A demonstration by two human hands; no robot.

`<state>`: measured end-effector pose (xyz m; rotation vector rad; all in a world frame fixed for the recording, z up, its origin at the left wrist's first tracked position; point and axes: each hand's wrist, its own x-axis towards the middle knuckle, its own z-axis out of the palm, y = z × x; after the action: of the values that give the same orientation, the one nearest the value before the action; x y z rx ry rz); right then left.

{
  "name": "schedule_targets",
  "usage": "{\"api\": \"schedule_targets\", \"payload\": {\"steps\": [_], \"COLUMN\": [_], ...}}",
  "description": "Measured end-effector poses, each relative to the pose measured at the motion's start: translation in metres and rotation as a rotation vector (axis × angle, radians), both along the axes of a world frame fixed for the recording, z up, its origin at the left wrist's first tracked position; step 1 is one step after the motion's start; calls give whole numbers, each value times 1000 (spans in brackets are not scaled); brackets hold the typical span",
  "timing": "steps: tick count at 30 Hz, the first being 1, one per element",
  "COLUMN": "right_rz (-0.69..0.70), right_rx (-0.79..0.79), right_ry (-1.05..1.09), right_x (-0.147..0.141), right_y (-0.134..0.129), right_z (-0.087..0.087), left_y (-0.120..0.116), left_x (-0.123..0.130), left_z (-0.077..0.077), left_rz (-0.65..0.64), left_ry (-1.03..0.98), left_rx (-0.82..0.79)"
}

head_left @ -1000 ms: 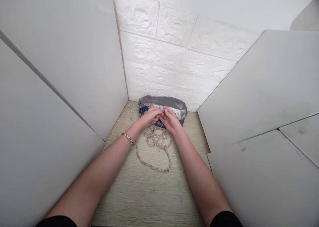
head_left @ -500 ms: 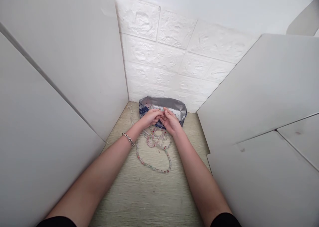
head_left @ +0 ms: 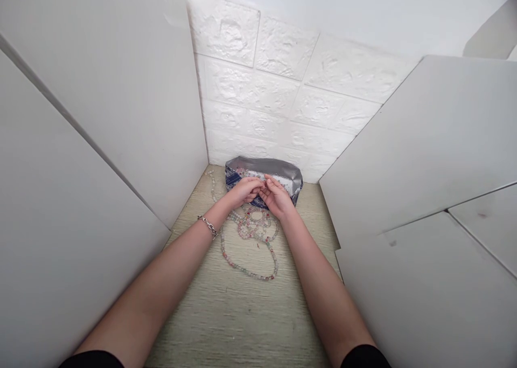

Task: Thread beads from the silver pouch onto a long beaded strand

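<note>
Bead strand (head_left: 246,266) looks light, limp and slippery, so gather it by the loop; left hand (head_left: 244,191) and right hand (head_left: 277,198) curl together over the pouch (head_left: 278,169), grip unclear.

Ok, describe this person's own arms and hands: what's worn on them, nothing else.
The left hand and right hand are bare, with no gloves. A silver-coloured chain bracelet circles the left wrist. A black left sleeve and a black right sleeve show at the lower edge of the view.
</note>
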<state>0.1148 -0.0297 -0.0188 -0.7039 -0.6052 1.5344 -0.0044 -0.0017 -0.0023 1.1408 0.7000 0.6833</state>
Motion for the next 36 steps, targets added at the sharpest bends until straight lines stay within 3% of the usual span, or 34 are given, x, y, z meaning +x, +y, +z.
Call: {"api": "schedule_targets", "payload": {"steps": [20,29,36], "right_rz": [67,-63,-47], "right_rx": [32,35,30], "right_ry": [-144,-293,-304], "right_x": [0,-3,0], "right_y": [-2,-1,-2], "right_z": [1,10,13], "left_y": [-1,0,2], "left_x": [-2,-4,-5], "left_z": [5,4,5], "left_rz": [-13,-31,-40], "left_ry": [-92,-113,-167], "left_rx": [-66,-93,-136]}}
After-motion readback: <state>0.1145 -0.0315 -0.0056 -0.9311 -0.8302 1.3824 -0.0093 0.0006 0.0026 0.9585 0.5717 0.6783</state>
